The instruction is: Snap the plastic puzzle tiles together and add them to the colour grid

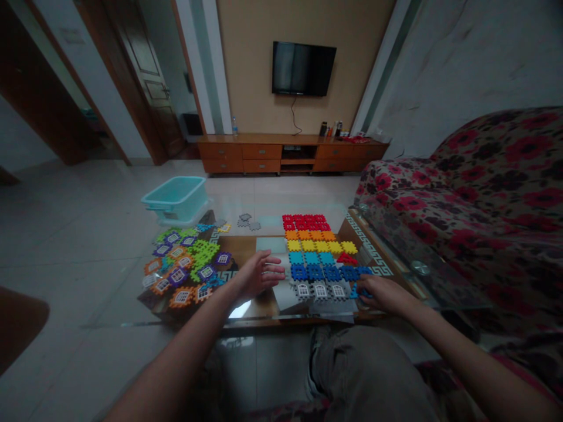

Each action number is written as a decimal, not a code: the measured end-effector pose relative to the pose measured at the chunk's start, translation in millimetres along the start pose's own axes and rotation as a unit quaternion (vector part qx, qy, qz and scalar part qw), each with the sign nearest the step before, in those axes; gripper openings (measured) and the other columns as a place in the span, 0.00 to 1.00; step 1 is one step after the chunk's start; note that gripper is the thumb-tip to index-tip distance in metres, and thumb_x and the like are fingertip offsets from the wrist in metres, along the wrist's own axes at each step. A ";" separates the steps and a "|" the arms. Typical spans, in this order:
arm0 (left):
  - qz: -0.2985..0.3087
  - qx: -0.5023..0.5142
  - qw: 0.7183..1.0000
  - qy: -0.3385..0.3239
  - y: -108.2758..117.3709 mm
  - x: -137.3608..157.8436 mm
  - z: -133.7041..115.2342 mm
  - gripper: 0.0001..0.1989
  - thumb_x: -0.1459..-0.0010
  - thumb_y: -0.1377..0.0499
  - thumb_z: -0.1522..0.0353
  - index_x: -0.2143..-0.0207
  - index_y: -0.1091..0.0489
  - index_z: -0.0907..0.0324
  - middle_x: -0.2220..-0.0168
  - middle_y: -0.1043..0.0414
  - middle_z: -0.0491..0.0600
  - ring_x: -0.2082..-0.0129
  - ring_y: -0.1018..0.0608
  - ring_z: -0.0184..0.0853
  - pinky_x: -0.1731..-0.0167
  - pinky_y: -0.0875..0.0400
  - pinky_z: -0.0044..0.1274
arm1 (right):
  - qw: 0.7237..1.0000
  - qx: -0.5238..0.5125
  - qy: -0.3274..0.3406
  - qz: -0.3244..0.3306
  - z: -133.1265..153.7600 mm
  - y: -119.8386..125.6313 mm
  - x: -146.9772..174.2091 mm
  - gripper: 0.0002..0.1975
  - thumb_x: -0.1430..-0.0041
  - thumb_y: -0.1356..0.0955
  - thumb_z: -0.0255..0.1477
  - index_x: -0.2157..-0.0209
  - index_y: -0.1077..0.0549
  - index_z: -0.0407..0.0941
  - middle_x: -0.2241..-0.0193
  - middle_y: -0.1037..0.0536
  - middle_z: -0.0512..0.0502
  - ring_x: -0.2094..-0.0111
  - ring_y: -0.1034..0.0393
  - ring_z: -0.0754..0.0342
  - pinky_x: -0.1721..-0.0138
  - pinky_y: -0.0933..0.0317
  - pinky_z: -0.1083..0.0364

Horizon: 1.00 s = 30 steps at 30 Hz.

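Observation:
My left hand [260, 272] hovers over the middle of the glass coffee table, fingers stretched out and holding nothing. At the right end of the rows, the fingers of my right hand [373, 291] are closed on a blue interlocking tile [353, 291], partly hidden by them. Sorted by colour, rows of toothed plastic tiles lie before me: red [305, 223], orange [310, 235], yellow [313, 246], light blue [311, 258], dark blue [323, 272] and grey with white windows [320, 291]. A few red tiles [347, 259] sit apart beside the light blue row.
A mixed heap of green tiles [204, 253], orange tiles [181, 297] and purple tiles [178, 275] covers the table's left side. Loose grey tiles [250, 223] lie farther back. Beyond stands a turquoise tub [176, 199]; a flowered sofa [475, 193] is at right.

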State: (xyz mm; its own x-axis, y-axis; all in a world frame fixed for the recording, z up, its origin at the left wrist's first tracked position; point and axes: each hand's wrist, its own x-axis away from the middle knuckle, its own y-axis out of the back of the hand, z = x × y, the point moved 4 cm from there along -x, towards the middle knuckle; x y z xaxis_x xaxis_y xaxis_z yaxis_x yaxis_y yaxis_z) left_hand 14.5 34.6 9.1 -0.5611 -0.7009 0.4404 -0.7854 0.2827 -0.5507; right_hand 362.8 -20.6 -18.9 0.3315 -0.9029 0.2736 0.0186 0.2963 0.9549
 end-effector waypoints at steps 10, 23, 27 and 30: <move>0.006 0.011 1.000 0.003 2.0 -3.1 0.3 0.20 0.38 0.48 0.53 0.61 0.30 0.62 0.63 0.23 0.57 0.63 0.21 0.39 0.62 0.29 0.29 | 1.000 0.015 0.000 -0.003 -1.7 -2.3 -3.4 0.11 0.45 0.36 0.24 0.64 0.22 0.45 0.63 0.21 0.40 0.60 0.26 0.46 0.60 0.36 0.54; 0.008 0.013 1.000 -0.001 0.1 -1.6 -0.8 0.21 0.37 0.49 0.53 0.61 0.30 0.62 0.63 0.23 0.57 0.62 0.21 0.40 0.62 0.29 0.29 | 1.000 0.019 -0.009 -0.008 -3.0 -4.9 -2.1 0.11 0.44 0.35 0.25 0.62 0.23 0.44 0.61 0.21 0.39 0.58 0.26 0.45 0.58 0.36 0.53; 0.012 0.011 1.000 -0.001 0.3 -2.5 -0.6 0.21 0.37 0.49 0.53 0.61 0.30 0.62 0.62 0.23 0.57 0.63 0.21 0.39 0.62 0.29 0.29 | 1.000 0.012 -0.003 -0.011 -6.4 -8.3 -2.7 0.10 0.43 0.36 0.27 0.63 0.23 0.44 0.62 0.21 0.39 0.59 0.26 0.46 0.58 0.36 0.53; 0.010 0.010 1.000 0.000 -0.2 -2.5 -0.7 0.22 0.37 0.50 0.53 0.61 0.29 0.62 0.63 0.23 0.58 0.63 0.21 0.39 0.62 0.29 0.29 | 1.000 0.007 -0.002 -0.013 -7.0 -8.6 -2.9 0.10 0.43 0.36 0.26 0.63 0.23 0.44 0.62 0.21 0.39 0.59 0.26 0.46 0.59 0.36 0.53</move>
State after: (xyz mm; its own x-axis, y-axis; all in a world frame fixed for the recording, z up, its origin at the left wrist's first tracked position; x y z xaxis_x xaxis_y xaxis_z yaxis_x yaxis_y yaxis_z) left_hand 15.9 36.7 8.6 -0.5766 -0.6954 0.4289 -0.7684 0.2832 -0.5739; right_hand 368.4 -18.3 -28.7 0.3267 -0.9117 0.2490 0.0131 0.2678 0.9634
